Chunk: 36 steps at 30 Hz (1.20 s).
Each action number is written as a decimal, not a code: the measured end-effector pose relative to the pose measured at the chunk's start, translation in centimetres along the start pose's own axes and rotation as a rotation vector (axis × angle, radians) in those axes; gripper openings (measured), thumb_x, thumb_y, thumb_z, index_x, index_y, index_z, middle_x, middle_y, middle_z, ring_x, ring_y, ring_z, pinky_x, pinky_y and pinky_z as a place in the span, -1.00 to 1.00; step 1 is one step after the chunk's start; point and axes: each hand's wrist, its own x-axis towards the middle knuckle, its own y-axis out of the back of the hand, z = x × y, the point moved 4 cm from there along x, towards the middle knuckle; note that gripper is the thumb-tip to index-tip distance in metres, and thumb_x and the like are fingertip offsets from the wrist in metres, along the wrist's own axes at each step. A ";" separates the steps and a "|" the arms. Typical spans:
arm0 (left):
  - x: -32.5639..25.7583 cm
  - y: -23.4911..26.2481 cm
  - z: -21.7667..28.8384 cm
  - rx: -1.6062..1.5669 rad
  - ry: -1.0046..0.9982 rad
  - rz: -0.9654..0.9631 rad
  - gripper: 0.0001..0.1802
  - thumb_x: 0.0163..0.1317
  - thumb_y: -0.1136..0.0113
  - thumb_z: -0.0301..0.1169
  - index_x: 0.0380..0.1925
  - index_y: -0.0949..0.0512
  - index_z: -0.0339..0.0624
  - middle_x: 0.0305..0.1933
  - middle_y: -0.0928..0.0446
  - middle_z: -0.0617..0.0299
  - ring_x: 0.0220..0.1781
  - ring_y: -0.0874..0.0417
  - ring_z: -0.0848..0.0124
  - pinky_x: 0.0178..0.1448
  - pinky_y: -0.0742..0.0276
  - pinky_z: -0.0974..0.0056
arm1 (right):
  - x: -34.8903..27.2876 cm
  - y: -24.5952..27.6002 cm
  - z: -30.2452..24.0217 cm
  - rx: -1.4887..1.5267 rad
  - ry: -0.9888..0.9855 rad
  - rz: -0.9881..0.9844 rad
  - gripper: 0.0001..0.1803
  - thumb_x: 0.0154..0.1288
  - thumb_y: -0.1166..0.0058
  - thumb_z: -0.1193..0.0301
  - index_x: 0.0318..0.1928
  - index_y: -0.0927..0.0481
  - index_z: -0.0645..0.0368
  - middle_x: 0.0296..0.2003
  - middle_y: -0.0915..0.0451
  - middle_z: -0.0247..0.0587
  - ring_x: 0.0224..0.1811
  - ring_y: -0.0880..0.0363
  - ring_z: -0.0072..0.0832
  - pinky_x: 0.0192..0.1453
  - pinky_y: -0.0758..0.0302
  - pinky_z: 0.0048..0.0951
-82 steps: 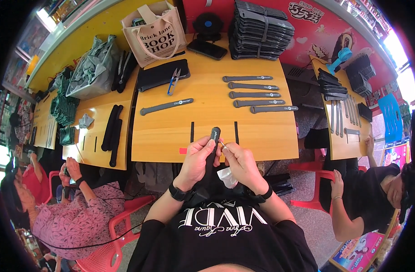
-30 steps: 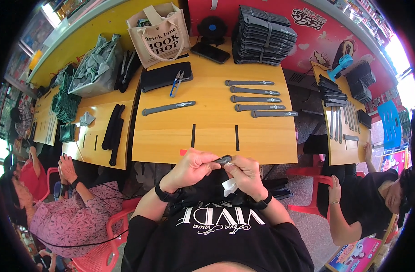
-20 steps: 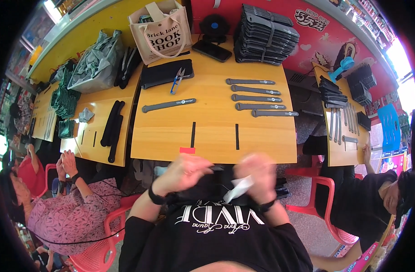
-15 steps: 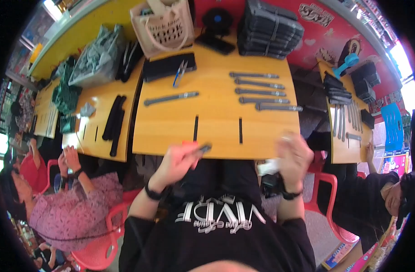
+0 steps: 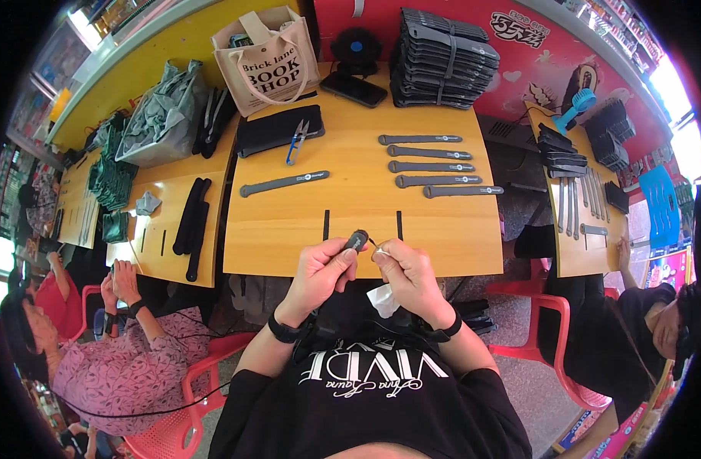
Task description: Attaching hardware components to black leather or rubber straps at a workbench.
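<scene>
My left hand [image 5: 321, 274], closed, grips a dark grey strap [image 5: 356, 242], folded or rolled short, with pale print facing up. My right hand [image 5: 409, 277] pinches beside it, where a thin dark bit shows between the two hands. A crumpled white tissue [image 5: 383, 300] hangs from the right hand's grip. On the table lie several flat grey straps [image 5: 431, 167] in a stack of rows at the right, and a single grey strap [image 5: 285, 183] at the left. Blue-handled thread snips [image 5: 297, 143] rest against a black folded cloth [image 5: 268, 131].
At the back stand a cream tote bag [image 5: 270, 65], a black round fan [image 5: 356, 47], a phone [image 5: 354, 89] and a banded pile of grey straps [image 5: 445, 61]. Two dark strips [image 5: 326, 226] mark the near tabletop. People sit at side tables; a grey-filled bin [image 5: 163, 115] is left.
My right hand has moved left and in, meeting the left hand at the strap. The left hand has shifted slightly right, turning the strap's printed face up.
</scene>
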 end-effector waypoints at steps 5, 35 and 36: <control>-0.1 -0.1 -0.1 0.025 0.000 -0.004 -0.76 0.42 0.01 -0.40 -0.07 -0.57 -0.27 -0.56 -0.44 0.37 -0.66 -0.30 0.70 -0.56 -0.20 0.59 | 0.0 0.2 0.1 -0.023 -0.015 0.003 -0.91 0.35 0.03 0.57 -0.32 -0.51 0.30 -0.68 -0.37 -0.36 -0.66 -0.31 -0.66 -0.58 -0.26 -0.55; 0.9 -1.5 -1.1 -0.330 0.138 -0.382 -0.60 0.46 0.09 -0.33 0.21 -0.40 -0.27 -0.28 -0.53 0.32 -0.38 -0.48 0.56 -0.21 -0.45 0.46 | -0.3 0.6 -0.9 -0.575 0.439 0.075 -0.72 0.14 -0.22 0.43 -0.58 -0.39 0.16 -0.65 -0.45 -0.19 -0.62 -0.52 -0.21 -0.63 -0.36 -0.30; 1.0 -1.7 -1.1 -0.330 0.138 -0.390 -0.60 0.46 0.09 -0.33 0.21 -0.40 -0.27 -0.28 -0.53 0.32 -0.38 -0.48 0.56 -0.21 -0.45 0.46 | -0.5 0.7 -0.7 -0.558 0.450 0.076 -0.73 0.13 -0.22 0.45 -0.58 -0.39 0.16 -0.65 -0.45 -0.18 -0.62 -0.52 -0.21 -0.62 -0.36 -0.29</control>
